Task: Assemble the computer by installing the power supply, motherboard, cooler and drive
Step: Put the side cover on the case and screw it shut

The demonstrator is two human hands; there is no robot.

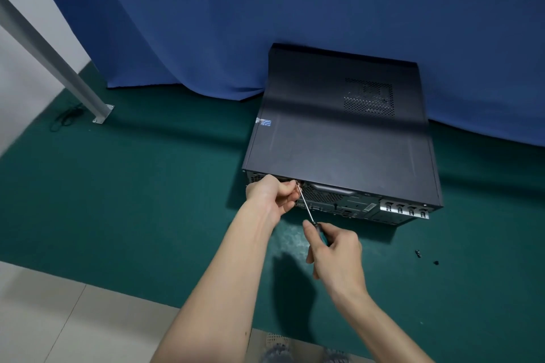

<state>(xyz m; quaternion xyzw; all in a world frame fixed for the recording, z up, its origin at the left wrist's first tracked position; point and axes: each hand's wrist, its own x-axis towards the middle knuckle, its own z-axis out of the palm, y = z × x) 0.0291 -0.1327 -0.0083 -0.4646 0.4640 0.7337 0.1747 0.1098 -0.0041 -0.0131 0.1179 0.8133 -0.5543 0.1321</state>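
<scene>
Computer case [339,138]: black, closed, lying flat on the green floor mat [147,185], right of centre. Its far end touches the blue curtain [265,8]. The top panel carries a vent grille [368,97] and a small sticker [265,121] at its left edge. The rear panel [354,204] faces near.

Left hand [269,194]: at the rear panel's upper left corner, fingers curled and pinched at the tip of the screwdriver [306,209]. Whether a screw sits there cannot be told.

Right hand [336,253]: just near of the case, wrapped round the screwdriver's handle. The shaft slants up and left to the panel.

Mat: two small dark pieces [418,253] lie right of the right hand, apart from the case.

Room: a grey metal leg [53,58] stands bolted down at far left, with a dark cable [65,117] beside its foot. Pale floor tiles [59,318] border the mat's near edge.
</scene>
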